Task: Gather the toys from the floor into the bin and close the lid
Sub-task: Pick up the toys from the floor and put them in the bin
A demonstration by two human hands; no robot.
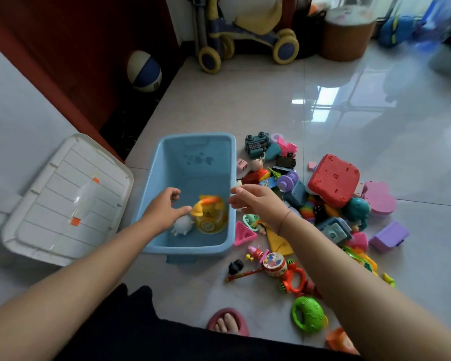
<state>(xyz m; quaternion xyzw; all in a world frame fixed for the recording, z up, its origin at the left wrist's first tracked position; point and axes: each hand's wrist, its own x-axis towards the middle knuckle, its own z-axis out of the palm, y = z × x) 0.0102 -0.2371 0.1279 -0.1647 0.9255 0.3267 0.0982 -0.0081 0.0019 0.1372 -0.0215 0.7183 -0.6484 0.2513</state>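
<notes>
Over the open blue bin [193,152], the left hand [164,207] hovers above its near middle and the right hand [258,201] at its right rim, each grip wide and empty. A yellow duck toy [211,217] lies inside; scattered toys [333,178] lie right of it, the white lid [63,204] left

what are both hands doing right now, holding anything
Left hand: open, fingers relaxed over the blue bin, holding nothing.
Right hand: open, fingers loosely curled above the bin's right rim, holding nothing.
</notes>
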